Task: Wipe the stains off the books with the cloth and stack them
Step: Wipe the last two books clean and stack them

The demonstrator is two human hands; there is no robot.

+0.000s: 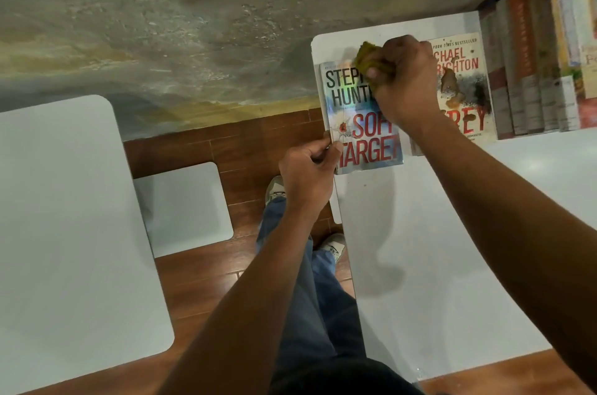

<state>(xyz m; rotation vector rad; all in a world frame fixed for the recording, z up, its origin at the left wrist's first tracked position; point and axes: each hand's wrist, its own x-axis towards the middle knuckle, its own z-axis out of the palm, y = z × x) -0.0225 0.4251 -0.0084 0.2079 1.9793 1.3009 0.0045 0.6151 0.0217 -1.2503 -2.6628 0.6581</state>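
Head view: right hand is clenching a cloth on the upper cover of a book lying on the table, while left hand is pinching its lower left corner. Stained book lies just beside.

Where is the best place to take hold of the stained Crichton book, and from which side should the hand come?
Probably its near short edge, from the person's side. The Crichton book lies flat; upright books adjoin its right edge, and the right hand covers its left.
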